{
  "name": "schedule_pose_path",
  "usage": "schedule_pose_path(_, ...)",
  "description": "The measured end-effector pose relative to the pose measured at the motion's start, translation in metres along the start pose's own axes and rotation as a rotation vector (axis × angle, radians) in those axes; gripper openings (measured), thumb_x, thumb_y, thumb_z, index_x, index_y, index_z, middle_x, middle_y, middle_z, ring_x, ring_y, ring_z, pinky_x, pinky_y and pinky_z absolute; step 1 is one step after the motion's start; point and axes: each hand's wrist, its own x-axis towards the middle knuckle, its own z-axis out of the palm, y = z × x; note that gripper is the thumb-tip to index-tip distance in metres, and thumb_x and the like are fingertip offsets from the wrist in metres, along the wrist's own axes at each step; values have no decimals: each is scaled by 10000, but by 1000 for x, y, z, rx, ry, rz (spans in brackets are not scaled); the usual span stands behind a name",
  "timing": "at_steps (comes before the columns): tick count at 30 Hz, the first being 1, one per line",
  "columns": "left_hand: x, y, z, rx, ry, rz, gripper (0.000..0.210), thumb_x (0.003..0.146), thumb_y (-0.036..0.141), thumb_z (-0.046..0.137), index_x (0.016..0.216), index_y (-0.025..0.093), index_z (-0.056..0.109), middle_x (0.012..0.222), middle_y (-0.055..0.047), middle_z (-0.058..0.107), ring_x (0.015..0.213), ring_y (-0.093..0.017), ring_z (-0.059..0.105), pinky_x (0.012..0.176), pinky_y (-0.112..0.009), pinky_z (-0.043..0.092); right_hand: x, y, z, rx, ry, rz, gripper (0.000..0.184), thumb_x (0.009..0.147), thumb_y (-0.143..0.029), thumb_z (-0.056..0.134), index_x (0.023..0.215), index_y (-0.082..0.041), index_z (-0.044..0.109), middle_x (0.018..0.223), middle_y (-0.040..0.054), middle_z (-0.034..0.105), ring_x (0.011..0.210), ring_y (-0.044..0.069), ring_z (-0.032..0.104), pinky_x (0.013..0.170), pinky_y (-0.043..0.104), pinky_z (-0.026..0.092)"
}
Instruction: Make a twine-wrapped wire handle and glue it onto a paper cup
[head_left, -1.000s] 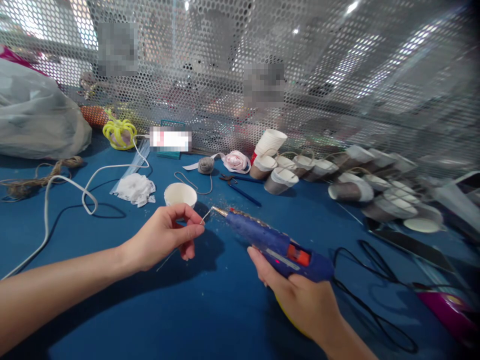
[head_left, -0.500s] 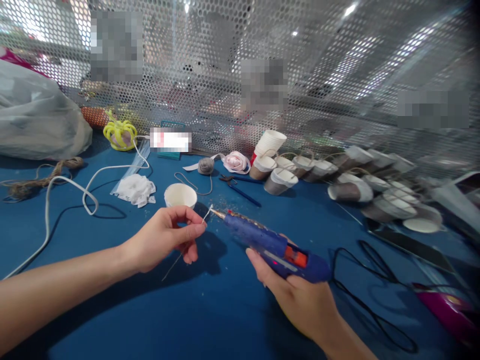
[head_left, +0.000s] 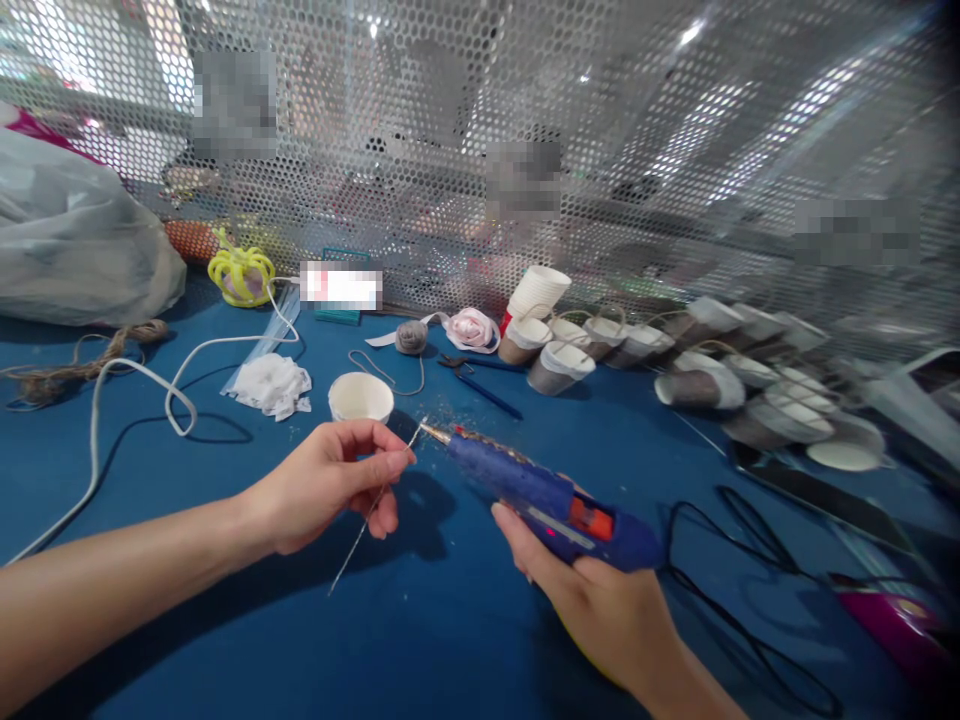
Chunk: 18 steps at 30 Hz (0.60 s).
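Observation:
Between thumb and fingers, my left hand [head_left: 341,480] pinches a thin twisted cord [head_left: 347,563], pale and wire-like. One end sticks up past the fingertips; the other slants down toward the table. My right hand [head_left: 600,600] is wrapped round a blue hot glue gun [head_left: 517,480] with an orange part near its rear and a small red light. The gun's metal nozzle meets or nearly meets the cord's upper end. Just behind my left hand stands a white paper cup [head_left: 361,397].
Blue-handled pliers [head_left: 487,393], a grey ball of twine [head_left: 411,337] and a pink ribbon roll [head_left: 472,329] lie behind. Several wrapped cups [head_left: 561,368] stand at the right, near a dark phone [head_left: 821,495] and black cable [head_left: 750,640]. A white cable [head_left: 94,440] crosses the left.
The cord's lower end hangs a little lower and longer below my left hand. Both hands keep nearly the same place, with the nozzle still at the cord's tip.

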Motion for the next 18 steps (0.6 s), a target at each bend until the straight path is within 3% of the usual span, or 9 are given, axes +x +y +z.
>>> schedule_pose_path(6,-2,0,0,-24,-11,2,284,659,348,687,722,134,511,504,52,518,390,-74,529,413,-183,408,-1,3,-2,-10,11,-88,238,808,-296,484,695,-217,678,447,-8,568,483,167,606,545,264,508)
schedule_pose_path(11,-1,2,1,-41,-14,10,300,646,349,698,713,127,509,502,65,493,389,-73,532,406,-176,408,2,-1,1,57,55,-8,236,801,-319,497,683,-201,663,538,11,623,547,169,630,555,245,513)
schedule_pose_path(18,-2,2,2,-42,-20,-6,294,647,348,696,705,117,525,540,54,513,380,-71,535,394,-171,393,0,-3,-1,63,-7,38,315,791,-313,508,499,-222,587,405,-16,533,441,146,576,510,236,490)
